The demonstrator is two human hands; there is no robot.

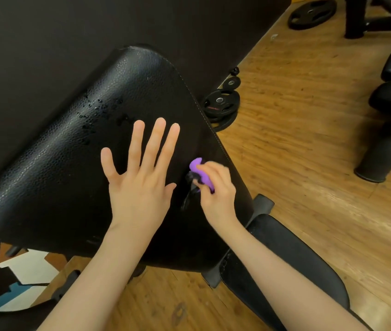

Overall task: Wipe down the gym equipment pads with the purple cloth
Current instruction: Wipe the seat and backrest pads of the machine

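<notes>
The right hand (216, 187) curls around something purple (199, 167) with a black nozzle, seemingly a spray bottle rather than the cloth, just right of centre over the pad (70, 163). The left hand (139, 177) is spread flat, fingers apart, on or just above the pad. No cloth is in view. Droplets (101, 113) bead toward the upper left of both hands, nearer the left fingertips. The pad's long axis runs lower left to upper right.

Dim, soft glare, wide-angle edge distortion
</notes>
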